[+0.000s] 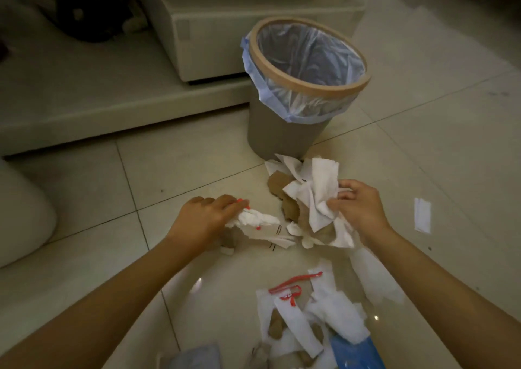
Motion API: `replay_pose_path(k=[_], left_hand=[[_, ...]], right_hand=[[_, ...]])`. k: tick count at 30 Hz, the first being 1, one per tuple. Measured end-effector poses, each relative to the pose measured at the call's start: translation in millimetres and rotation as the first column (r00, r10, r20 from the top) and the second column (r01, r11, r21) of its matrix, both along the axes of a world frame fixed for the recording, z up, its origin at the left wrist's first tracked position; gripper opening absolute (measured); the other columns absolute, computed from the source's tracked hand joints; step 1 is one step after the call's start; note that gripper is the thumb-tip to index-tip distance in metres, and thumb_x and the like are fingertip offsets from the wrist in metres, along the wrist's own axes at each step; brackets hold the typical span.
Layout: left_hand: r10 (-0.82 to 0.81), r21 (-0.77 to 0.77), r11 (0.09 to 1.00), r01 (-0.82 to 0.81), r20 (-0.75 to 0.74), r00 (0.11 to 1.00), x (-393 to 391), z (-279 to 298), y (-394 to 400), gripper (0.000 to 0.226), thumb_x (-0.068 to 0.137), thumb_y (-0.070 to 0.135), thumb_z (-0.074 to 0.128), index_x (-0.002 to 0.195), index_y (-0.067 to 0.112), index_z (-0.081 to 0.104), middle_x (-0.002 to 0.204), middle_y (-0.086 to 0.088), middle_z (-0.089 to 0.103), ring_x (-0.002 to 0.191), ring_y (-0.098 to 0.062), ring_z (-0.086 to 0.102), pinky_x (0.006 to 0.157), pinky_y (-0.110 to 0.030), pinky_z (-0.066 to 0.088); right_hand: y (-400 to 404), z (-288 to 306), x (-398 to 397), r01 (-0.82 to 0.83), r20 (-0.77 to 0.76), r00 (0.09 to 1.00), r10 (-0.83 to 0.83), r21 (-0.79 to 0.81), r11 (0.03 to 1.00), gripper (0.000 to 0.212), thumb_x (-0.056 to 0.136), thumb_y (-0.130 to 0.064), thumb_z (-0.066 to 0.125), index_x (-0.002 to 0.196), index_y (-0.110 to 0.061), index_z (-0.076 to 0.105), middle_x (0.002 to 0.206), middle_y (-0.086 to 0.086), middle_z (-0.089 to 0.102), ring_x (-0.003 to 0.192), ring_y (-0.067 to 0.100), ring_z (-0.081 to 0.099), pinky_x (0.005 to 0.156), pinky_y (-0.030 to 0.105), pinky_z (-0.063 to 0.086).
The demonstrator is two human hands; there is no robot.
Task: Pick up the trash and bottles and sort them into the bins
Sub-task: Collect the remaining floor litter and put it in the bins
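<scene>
A grey round bin (pixel 284 132) with a tan rim and a clear liner stands on the tiled floor ahead; it looks empty inside. In front of it lies a heap of white tissue and brown paper scraps (pixel 284 196). My right hand (pixel 363 208) is closed on a bunch of crumpled white tissue (pixel 318 196) lifted just above the heap. My left hand (pixel 205 219) grips a crumpled white paper wad (pixel 256 220) low over the floor, to the left of the heap. A second pile of white paper pieces with red strips (pixel 304 312) lies nearer to me.
A pale low cabinet (pixel 214 30) on a raised step stands behind the bin. A white paper slip (pixel 422 214) lies to the right. A blue packet (pixel 355 351) sits at the bottom edge. Two black hairpins (pixel 275 237) lie between my hands. A white cushion (pixel 19 213) is at left.
</scene>
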State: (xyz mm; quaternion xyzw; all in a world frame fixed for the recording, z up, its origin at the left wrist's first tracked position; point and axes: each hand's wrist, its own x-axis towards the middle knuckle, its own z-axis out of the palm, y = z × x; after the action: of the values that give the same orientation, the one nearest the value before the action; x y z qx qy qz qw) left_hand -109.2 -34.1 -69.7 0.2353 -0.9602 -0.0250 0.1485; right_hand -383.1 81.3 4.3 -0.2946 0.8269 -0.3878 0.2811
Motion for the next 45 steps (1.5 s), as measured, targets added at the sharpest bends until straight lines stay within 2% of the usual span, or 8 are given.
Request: replay_pose_path(k=[9, 18, 26, 31, 33, 39, 42, 45], left_hand=[[0.209, -0.084, 0.974, -0.211, -0.037, 0.977, 77.4, 66.0, 5.3, 0.06, 0.061, 0.009, 0.087, 0.116, 0.02, 0.066, 0.103, -0.004, 0.071, 0.058, -0.02, 0.066, 0.05, -0.028, 0.051], [0.407, -0.189, 0.877, -0.441, -0.192, 0.893, 170.7, 157.2, 9.9, 0.048, 0.07, 0.012, 0.081, 0.116, 0.018, 0.067, 0.101, -0.004, 0.071, 0.063, -0.019, 0.067, 0.051, -0.026, 0.05], [0.553, -0.314, 0.682, -0.661, -0.371, 0.746, 251.4, 224.5, 13.5, 0.038, 0.079, 0.017, 0.073, 0.116, 0.018, 0.067, 0.098, -0.003, 0.072, 0.058, -0.016, 0.063, 0.052, -0.017, 0.036], [0.621, -0.306, 0.563, -0.768, -0.456, 0.637, 303.2, 238.9, -0.3, 0.03, 0.087, 0.016, 0.065, 0.117, 0.02, 0.066, 0.096, -0.003, 0.072, 0.065, -0.02, 0.065, 0.051, -0.026, 0.05], [0.61, -0.359, 0.537, -0.764, -0.46, 0.645, 319.3, 240.6, -8.5, 0.028, 0.09, 0.021, 0.059, 0.116, 0.019, 0.067, 0.098, -0.002, 0.072, 0.064, -0.019, 0.066, 0.054, -0.021, 0.045], [0.646, -0.413, 0.508, -0.756, -0.397, 0.652, 353.9, 229.2, -47.7, 0.035, 0.073, 0.011, 0.08, 0.107, 0.013, 0.069, 0.088, -0.006, 0.072, 0.052, -0.019, 0.063, 0.047, -0.02, 0.04], [0.733, -0.333, 0.528, -0.781, -0.286, 0.617, 363.0, 214.0, -68.1, 0.051, 0.071, 0.015, 0.082, 0.119, 0.013, 0.062, 0.104, -0.006, 0.07, 0.071, -0.021, 0.07, 0.056, -0.028, 0.052], [0.854, -0.177, 0.507, -0.844, -0.031, 0.52, 366.6, 195.1, -86.7, 0.075, 0.087, 0.036, 0.064, 0.148, 0.022, 0.023, 0.145, 0.0, 0.044, 0.125, -0.021, 0.05, 0.097, -0.038, 0.045]], right_hand=[[-25.1, 48.6, 75.6, -0.106, 0.215, 0.966, 0.144, -0.177, 0.979, 0.042, 0.072, 0.009, 0.07, 0.108, -0.01, 0.064, 0.085, 0.0, 0.07, 0.077, 0.012, 0.065, 0.061, 0.018, 0.048], [-65.0, 119.7, 183.3, -0.337, 0.135, 0.9, 0.414, -0.384, 0.859, 0.044, 0.073, -0.01, 0.079, 0.11, -0.026, 0.061, 0.1, -0.008, 0.069, 0.092, 0.009, 0.066, 0.078, 0.03, 0.054], [-95.3, 180.9, 290.8, -0.502, -0.002, 0.791, 0.611, -0.572, 0.649, 0.043, 0.076, -0.009, 0.076, 0.112, -0.026, 0.059, 0.101, -0.013, 0.064, 0.084, -0.007, 0.062, 0.059, 0.008, 0.048], [-120.2, 196.3, 359.4, -0.54, -0.055, 0.75, 0.659, -0.626, 0.562, 0.037, 0.077, -0.01, 0.076, 0.105, -0.029, 0.061, 0.096, -0.015, 0.064, 0.081, -0.011, 0.06, 0.056, 0.006, 0.047], [-130.5, 197.3, 387.0, -0.538, -0.052, 0.738, 0.673, -0.648, 0.54, 0.034, 0.078, -0.009, 0.075, 0.102, -0.029, 0.061, 0.093, -0.016, 0.064, 0.081, -0.011, 0.06, 0.056, 0.006, 0.047], [-171.8, 180.9, 463.4, -0.521, -0.08, 0.757, 0.649, -0.674, 0.524, 0.026, 0.083, -0.013, 0.07, 0.104, -0.025, 0.061, 0.09, -0.018, 0.062, 0.08, -0.01, 0.059, 0.061, 0.009, 0.05], [-198.7, 161.0, 487.2, -0.551, -0.087, 0.763, 0.641, -0.607, 0.573, 0.027, 0.086, -0.015, 0.066, 0.108, -0.029, 0.06, 0.089, -0.019, 0.061, 0.083, 0.001, 0.062, 0.068, 0.017, 0.054], [-227.6, 136.8, 493.2, -0.7, -0.117, 0.704, 0.7, -0.278, 0.658, 0.012, 0.086, -0.035, 0.055, 0.092, -0.041, 0.064, 0.083, -0.017, 0.065, 0.086, 0.01, 0.063, 0.075, 0.032, 0.054]])
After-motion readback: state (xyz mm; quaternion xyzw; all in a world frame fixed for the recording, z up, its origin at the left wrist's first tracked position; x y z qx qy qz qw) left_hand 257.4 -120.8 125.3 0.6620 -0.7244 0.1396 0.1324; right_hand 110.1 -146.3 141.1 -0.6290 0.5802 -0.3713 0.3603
